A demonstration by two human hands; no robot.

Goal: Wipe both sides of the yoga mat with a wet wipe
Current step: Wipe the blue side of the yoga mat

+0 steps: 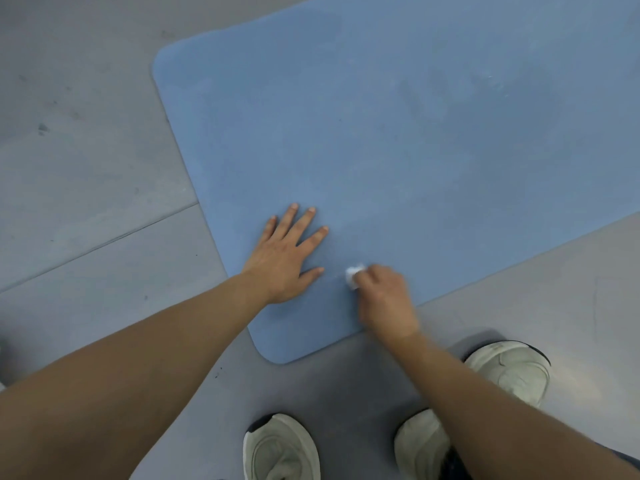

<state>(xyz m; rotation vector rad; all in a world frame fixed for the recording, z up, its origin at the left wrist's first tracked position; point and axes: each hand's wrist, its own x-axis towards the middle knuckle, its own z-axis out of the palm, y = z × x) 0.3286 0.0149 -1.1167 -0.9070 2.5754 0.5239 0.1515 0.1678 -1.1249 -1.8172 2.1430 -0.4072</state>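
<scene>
Here the left hand (282, 261) lies flat, fingers spread, pressing the blue yoga mat (398, 140) near its close corner. Just beside it, the right hand (386, 299) clutches a bunched white wet wipe (354, 276) against the mat. Mat lies on grey floor (86, 161); 3 pale shoes (280, 448) show below.

The left hand (282, 258) presses flat on the blue yoga mat (398, 133) while the right hand (384, 299) grips a wet wipe (353, 276).
</scene>
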